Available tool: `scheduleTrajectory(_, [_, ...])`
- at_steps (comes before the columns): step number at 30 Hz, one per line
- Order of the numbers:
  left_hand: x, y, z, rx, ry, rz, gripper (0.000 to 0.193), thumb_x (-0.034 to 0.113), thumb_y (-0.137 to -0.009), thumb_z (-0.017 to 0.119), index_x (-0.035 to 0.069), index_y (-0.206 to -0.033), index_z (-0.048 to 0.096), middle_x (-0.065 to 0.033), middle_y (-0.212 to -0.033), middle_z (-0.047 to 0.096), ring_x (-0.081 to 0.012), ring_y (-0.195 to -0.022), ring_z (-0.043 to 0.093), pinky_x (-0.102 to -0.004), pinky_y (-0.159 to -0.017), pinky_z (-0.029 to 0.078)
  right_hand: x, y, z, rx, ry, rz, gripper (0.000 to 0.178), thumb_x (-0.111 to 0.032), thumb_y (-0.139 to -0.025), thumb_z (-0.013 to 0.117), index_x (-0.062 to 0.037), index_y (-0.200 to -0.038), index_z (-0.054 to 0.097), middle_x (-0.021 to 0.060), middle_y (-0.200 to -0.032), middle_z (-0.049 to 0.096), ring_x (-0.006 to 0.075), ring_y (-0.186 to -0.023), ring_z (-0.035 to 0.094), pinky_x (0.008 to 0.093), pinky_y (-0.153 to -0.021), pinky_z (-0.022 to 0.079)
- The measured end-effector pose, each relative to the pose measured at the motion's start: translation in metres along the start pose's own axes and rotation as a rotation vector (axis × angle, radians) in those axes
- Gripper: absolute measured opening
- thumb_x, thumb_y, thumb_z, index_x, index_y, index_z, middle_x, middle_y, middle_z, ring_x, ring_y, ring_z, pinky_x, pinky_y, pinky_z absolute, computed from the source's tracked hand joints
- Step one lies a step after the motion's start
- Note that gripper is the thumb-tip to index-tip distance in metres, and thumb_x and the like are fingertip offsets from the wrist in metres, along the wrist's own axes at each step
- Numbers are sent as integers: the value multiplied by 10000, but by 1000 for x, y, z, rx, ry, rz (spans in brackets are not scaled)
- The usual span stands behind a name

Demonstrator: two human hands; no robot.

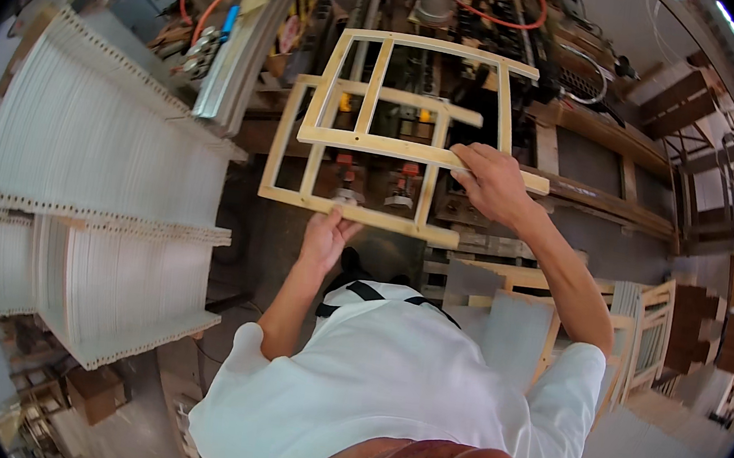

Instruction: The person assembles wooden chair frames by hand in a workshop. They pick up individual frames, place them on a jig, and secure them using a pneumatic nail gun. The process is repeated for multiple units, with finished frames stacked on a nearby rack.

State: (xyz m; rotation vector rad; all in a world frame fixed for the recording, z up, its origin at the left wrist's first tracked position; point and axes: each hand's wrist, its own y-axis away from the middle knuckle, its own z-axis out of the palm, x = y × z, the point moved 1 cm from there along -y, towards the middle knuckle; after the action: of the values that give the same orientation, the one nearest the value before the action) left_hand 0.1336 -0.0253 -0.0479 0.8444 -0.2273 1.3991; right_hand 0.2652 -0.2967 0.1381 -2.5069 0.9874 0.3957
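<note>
Before the person [425, 353], the right hand [491, 184] clasps one wooden frame [394, 149]; the left hand [327, 235] pinches a second frame [377, 219] (two held, overlapping in view).

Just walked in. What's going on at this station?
A person in a white short-sleeved shirt is handling two pale wooden ladder-like frames. The right hand grips the near rail of the upper pale wooden frame. The left hand is at the near rail of the lower pale wooden frame; how firmly is hard to tell. The frames overlap in view, above red-and-metal machine parts. Stacked thin white panels stand to the left.
</note>
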Motion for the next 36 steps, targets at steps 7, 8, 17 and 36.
scheduleTrajectory(7, [9, 58, -59, 38, -147, -131, 328, 156, -979, 479, -25, -1251, 443, -164, -1225, 559, -272, -1126, 575, -430, -940, 507, 10, -74, 108, 14, 20, -120, 294, -120, -805, 651, -23, -1072, 578, 153, -863, 594, 365, -827, 583, 461, -685, 470])
scheduleTrajectory(8, [11, 59, -66, 80, -159, -138, 352, 151, -977, 480, -53, -1259, 425, -183, -1228, 555, -283, -1129, 569, -449, -959, 493, 15, -76, 120, 14, 7, -76, 283, -115, -815, 636, -29, -1078, 573, 152, -903, 597, 367, -852, 579, 467, -708, 474])
scheduleTrajectory(17, [29, 32, -184, 361, -178, -247, 279, 152, -973, 494, -64, -1148, 491, -182, -1170, 585, -295, -1070, 599, -474, -947, 497, 61, -130, 149, 153, 269, -39, 285, -78, -778, 654, -64, -1060, 610, 92, -975, 594, 309, -969, 532, 431, -829, 433])
scheduleTrajectory(36, [-35, 32, -231, 772, -18, -121, 199, 128, -962, 498, -29, -1084, 499, -116, -1037, 585, -290, -928, 619, -466, -908, 522, 142, -315, 130, -146, 1064, -149, 210, -146, -798, 632, -55, -966, 720, 111, -1196, 556, 317, -1227, 403, 431, -1053, 279])
